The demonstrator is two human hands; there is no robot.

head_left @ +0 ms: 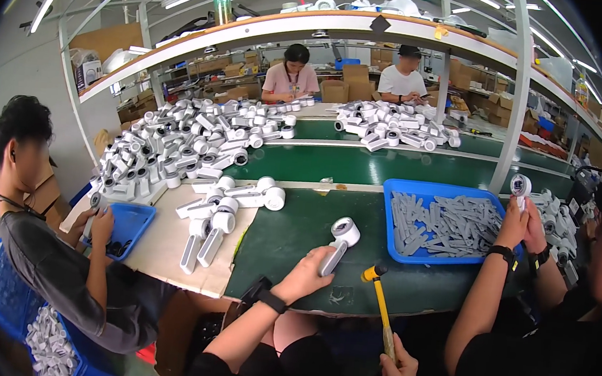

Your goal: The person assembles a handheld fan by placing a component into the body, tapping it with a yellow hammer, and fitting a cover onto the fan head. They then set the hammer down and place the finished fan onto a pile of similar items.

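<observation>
My left hand (303, 275) rests on the green worktop with its fingers closed around the handle of a white handheld fan (344, 232). The fan has a round head with a dark centre, pointing away from me, and a grey strip along its handle. Lower right, my right hand (401, 372) grips a yellow-handled hammer (382, 302). Its yellow and black head is raised near the table's front edge, right of the fan and apart from it. Left of my left hand, several similar fans (221, 213) lie on a beige board (161, 229).
A blue tray (399, 254) of grey strips stands at the right. Beside it, a co-worker's hands (523, 225) hold a fan. Another person (60, 238) works at the left by a small blue tray (142, 215). Large fan piles (191, 135) cover the back left; a shelf (294, 24) spans above.
</observation>
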